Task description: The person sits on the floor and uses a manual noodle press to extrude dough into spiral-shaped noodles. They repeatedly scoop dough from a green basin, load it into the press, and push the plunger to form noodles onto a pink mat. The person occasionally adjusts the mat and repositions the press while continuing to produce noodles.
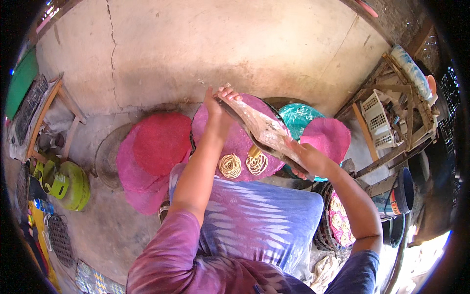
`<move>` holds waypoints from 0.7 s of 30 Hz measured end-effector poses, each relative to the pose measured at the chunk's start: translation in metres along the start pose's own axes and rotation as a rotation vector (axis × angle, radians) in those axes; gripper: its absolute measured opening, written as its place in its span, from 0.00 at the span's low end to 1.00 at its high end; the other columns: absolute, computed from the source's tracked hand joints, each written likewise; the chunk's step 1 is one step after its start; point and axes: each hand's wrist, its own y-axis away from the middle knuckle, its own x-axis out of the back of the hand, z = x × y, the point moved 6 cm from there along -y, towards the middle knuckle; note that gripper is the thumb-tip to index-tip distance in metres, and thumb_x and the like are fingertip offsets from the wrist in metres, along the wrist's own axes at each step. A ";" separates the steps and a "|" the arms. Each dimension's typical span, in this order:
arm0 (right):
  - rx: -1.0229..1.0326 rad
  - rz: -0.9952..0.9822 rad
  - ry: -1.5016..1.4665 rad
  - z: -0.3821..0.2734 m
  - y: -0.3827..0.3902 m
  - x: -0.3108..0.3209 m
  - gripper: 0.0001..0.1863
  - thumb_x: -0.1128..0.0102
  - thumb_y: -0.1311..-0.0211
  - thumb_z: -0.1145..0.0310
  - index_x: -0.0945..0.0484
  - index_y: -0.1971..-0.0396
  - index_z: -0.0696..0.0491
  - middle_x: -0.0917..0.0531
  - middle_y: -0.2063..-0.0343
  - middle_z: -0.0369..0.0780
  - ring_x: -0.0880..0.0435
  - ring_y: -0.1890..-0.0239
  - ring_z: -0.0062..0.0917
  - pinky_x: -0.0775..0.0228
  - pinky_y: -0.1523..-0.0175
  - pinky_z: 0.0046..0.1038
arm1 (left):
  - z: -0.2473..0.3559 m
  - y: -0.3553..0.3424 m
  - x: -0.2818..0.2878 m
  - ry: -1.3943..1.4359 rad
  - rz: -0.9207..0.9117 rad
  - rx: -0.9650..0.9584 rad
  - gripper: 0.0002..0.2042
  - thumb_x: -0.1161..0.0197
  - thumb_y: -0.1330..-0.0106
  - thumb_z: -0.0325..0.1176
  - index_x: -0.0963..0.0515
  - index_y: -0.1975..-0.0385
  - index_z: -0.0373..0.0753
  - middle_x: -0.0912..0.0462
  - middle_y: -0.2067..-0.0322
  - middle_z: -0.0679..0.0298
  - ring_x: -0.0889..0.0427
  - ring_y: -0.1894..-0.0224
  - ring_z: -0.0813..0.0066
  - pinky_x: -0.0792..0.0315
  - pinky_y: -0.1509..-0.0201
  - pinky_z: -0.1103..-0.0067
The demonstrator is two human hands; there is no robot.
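My left hand (221, 102) grips the upper-left end of a long, whitish, dark-edged wooden tool (259, 125), which is held at a slant. My right hand (309, 158) is wrapped round its lower-right end. A brass-coloured cylinder (254, 151) shows under the middle of the tool. Below it, two pale coils of thin strands, one at left (230, 167) and one at right (257, 166), lie on a round pink mat (208, 130). A tie-dyed purple cloth (259, 215) covers my lap below the mat.
Red and pink round mats (161, 142) are stacked at left. A teal tray (296, 116) and another pink mat (327, 132) sit at right. A green gas cylinder (71, 186) stands far left. A wooden rack with a white crate (372, 112), buckets (399, 193) and a basket of coils (338, 220) occupy the right.
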 end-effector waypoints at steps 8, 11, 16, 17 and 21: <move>-0.004 0.013 0.032 0.023 0.005 0.016 0.37 0.64 0.30 0.36 0.24 0.64 0.59 0.28 0.87 0.36 0.29 0.88 0.19 0.38 0.84 0.24 | -0.032 0.012 0.035 0.195 0.099 0.097 0.22 0.64 0.33 0.54 0.36 0.83 0.49 0.39 0.89 0.74 0.39 0.85 0.77 0.38 0.72 0.74; -0.029 0.022 0.025 0.031 -0.019 0.005 0.32 0.66 0.27 0.41 0.25 0.65 0.56 0.27 0.86 0.34 0.30 0.88 0.18 0.39 0.84 0.24 | -0.020 0.007 0.042 0.144 0.094 0.065 0.22 0.62 0.33 0.55 0.36 0.84 0.49 0.38 0.90 0.75 0.39 0.85 0.78 0.38 0.73 0.76; 0.121 -0.118 -0.112 0.022 -0.037 -0.016 0.38 0.66 0.33 0.32 0.23 0.66 0.55 0.28 0.86 0.34 0.31 0.86 0.18 0.40 0.81 0.23 | 0.014 0.002 0.023 0.006 0.017 0.073 0.22 0.57 0.33 0.56 0.35 0.86 0.49 0.38 0.90 0.75 0.39 0.85 0.79 0.39 0.73 0.77; 0.110 -0.094 -0.077 0.022 -0.036 -0.010 0.39 0.67 0.33 0.31 0.23 0.68 0.55 0.28 0.86 0.34 0.32 0.86 0.18 0.40 0.81 0.24 | 0.017 0.000 0.019 -0.026 0.010 0.054 0.23 0.57 0.33 0.56 0.35 0.86 0.49 0.38 0.90 0.75 0.39 0.85 0.79 0.39 0.73 0.77; -0.023 -0.014 0.055 0.028 -0.021 0.032 0.42 0.71 0.36 0.27 0.24 0.73 0.54 0.29 0.86 0.35 0.31 0.85 0.19 0.39 0.80 0.25 | -0.013 -0.016 0.012 -0.004 -0.046 -0.002 0.17 0.51 0.36 0.50 0.35 0.83 0.50 0.37 0.89 0.76 0.38 0.85 0.81 0.37 0.71 0.79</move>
